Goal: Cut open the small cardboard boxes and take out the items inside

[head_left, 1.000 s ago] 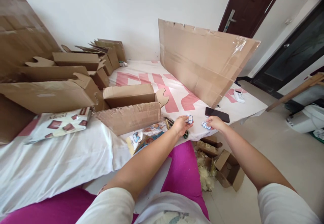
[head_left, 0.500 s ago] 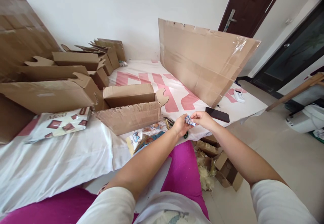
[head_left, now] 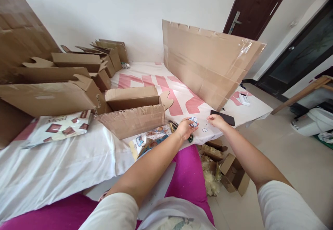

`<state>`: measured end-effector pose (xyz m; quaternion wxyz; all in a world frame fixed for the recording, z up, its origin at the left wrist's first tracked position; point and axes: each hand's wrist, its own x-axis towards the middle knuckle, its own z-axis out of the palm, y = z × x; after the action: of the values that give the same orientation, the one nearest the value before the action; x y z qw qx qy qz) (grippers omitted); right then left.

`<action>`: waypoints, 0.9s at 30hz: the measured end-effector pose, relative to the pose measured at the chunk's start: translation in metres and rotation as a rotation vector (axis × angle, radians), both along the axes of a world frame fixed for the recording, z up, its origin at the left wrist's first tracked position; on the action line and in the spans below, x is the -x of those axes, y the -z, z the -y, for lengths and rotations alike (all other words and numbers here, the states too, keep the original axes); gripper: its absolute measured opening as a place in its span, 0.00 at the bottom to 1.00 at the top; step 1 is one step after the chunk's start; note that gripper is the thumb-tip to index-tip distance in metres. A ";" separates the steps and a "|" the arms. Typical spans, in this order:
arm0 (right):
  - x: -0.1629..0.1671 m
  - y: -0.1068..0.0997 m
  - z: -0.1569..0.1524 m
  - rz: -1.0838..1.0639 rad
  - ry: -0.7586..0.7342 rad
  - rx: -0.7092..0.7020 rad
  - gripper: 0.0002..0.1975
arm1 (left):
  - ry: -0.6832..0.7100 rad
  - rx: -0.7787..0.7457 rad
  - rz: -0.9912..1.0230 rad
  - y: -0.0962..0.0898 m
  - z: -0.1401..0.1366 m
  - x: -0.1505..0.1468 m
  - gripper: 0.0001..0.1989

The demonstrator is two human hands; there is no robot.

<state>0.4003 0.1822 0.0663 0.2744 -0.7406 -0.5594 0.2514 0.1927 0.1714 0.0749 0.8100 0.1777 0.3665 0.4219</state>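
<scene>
My left hand (head_left: 185, 129) is closed around several small white paper pieces (head_left: 193, 121) with blue edges, which look like labels or small cards. One similar blue-edged piece (head_left: 204, 130) lies flat on the white cloth between my hands. Apart from the left, my right hand (head_left: 216, 122) hovers over the cloth in front of a black phone (head_left: 225, 118). Its fingers are pinched together, and whether anything is between them is too small to tell. Beneath my left hand shows the green handle of what may be scissors (head_left: 191, 138), mostly hidden.
An open cardboard box (head_left: 135, 117) stands left of my hands, with a crumpled printed packet (head_left: 148, 141) before it. A tall cardboard sheet (head_left: 205, 58) rises behind. More boxes (head_left: 47, 95) and a Meal bag (head_left: 58, 127) are at left. Small cartons (head_left: 234, 173) sit on the floor.
My right hand has moved away to the right from my left hand. A blue-edged piece now shows on the cloth between them. My left hand still holds its pieces.
</scene>
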 end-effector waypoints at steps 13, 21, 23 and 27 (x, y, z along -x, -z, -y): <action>0.002 0.026 -0.007 0.134 -0.011 -0.010 0.09 | -0.007 0.033 -0.017 0.000 0.001 0.000 0.11; 0.031 -0.008 0.015 0.083 -0.225 -0.255 0.07 | 0.012 0.075 -0.007 0.003 -0.001 -0.003 0.07; 0.045 -0.014 0.024 0.093 -0.323 -0.300 0.06 | 0.016 0.072 -0.002 0.002 0.000 -0.004 0.07; 0.063 -0.017 0.035 0.144 -0.518 -0.371 0.11 | 0.026 0.048 0.009 0.000 0.002 -0.003 0.06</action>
<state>0.3370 0.1467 0.0832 0.2912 -0.5269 -0.7835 0.1537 0.1958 0.1696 0.0750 0.8210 0.1611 0.3707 0.4032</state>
